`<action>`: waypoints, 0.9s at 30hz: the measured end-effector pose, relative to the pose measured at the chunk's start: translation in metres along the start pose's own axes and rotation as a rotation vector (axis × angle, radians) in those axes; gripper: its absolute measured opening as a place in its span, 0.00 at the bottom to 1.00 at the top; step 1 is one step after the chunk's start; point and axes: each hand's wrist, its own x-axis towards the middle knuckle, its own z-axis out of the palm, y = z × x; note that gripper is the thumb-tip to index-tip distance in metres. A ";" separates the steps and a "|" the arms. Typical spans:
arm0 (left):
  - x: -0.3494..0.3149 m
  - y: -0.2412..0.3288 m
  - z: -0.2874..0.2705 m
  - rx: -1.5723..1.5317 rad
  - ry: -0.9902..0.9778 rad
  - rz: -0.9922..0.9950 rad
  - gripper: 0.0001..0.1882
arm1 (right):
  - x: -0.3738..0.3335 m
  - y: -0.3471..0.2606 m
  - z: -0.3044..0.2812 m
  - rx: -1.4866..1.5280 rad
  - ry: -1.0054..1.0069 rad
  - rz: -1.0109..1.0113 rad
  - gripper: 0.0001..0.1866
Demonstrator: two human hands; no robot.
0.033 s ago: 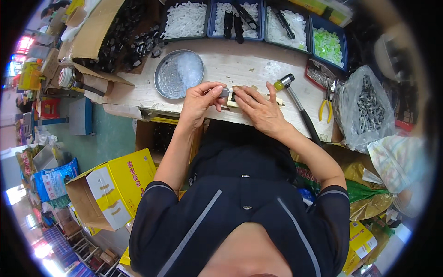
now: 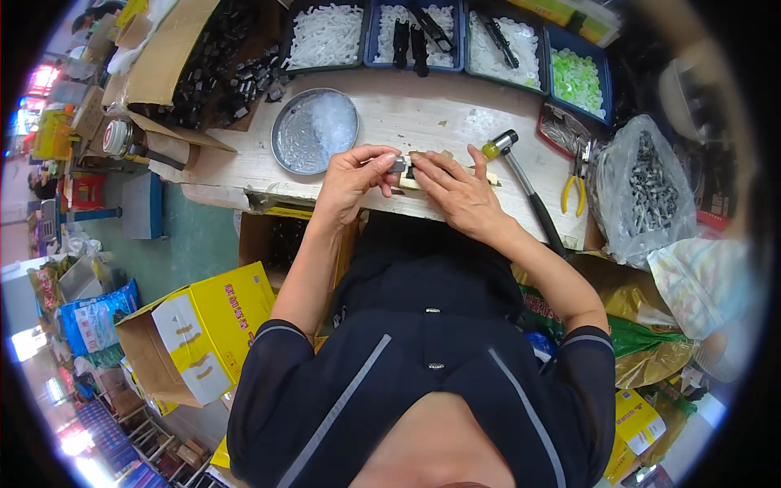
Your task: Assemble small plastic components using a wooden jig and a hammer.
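My left hand (image 2: pixel 356 175) is closed, pinching a small grey block-shaped part (image 2: pixel 399 164) between thumb and fingertips. Just to its right, my right hand (image 2: pixel 460 189) lies across a pale wooden block (image 2: pixel 407 184) at the table's front edge. Its fingers press on a small black part (image 2: pixel 411 171), mostly hidden beneath them, while the thumb sticks up apart. The grey part sits close against the black one; whether they are joined I cannot tell. A hammer (image 2: pixel 521 175) with a yellow-green striking face and dark grip lies beside my right hand.
A round metal dish (image 2: pixel 281 146) with translucent whitish bits stands left. Along the back are bins of white parts (image 2: pixel 325 37) and green parts (image 2: pixel 576 81). An open carton (image 2: pixel 175 69) holds black parts. Yellow-handled pliers (image 2: pixel 574 193) and a plastic bag (image 2: pixel 647 191) of metal parts lie right.
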 end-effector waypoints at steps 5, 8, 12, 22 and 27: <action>0.011 -0.004 0.014 0.352 -0.026 0.095 0.09 | -0.001 0.015 -0.001 0.370 0.372 0.158 0.12; 0.016 -0.013 0.033 0.699 -0.026 0.205 0.07 | -0.001 0.015 0.000 0.445 0.426 0.214 0.10; 0.019 -0.019 0.044 1.156 0.050 0.399 0.07 | -0.002 0.017 0.002 0.429 0.388 0.223 0.10; 0.024 -0.042 0.017 0.657 0.022 0.326 0.09 | 0.003 0.014 0.003 0.455 0.437 0.311 0.07; 0.023 -0.043 0.018 0.660 0.037 0.328 0.08 | 0.005 0.013 0.004 0.432 0.415 0.345 0.07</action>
